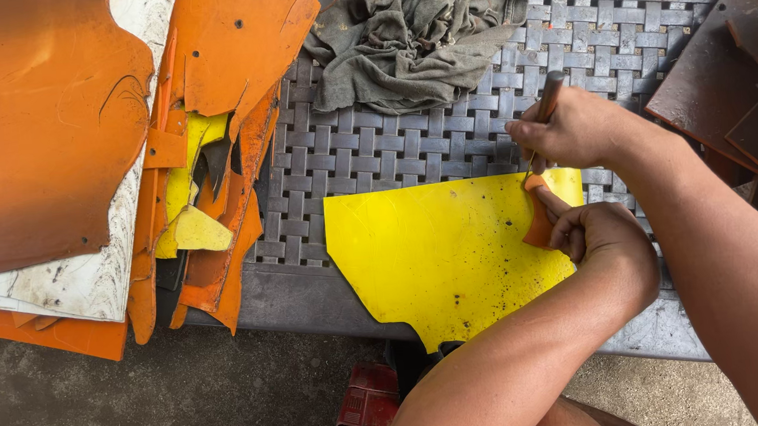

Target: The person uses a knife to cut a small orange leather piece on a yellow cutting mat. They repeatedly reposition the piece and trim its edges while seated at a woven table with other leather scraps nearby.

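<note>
Right hand [573, 128] grips tool [550, 97] — left hand [601, 235] holds strip [539, 219].

Two bare forearms, no sleeves in view, left hand [607, 237] and right hand [573, 128] bare, no gloves, rings, watch or wristbands visible
</note>
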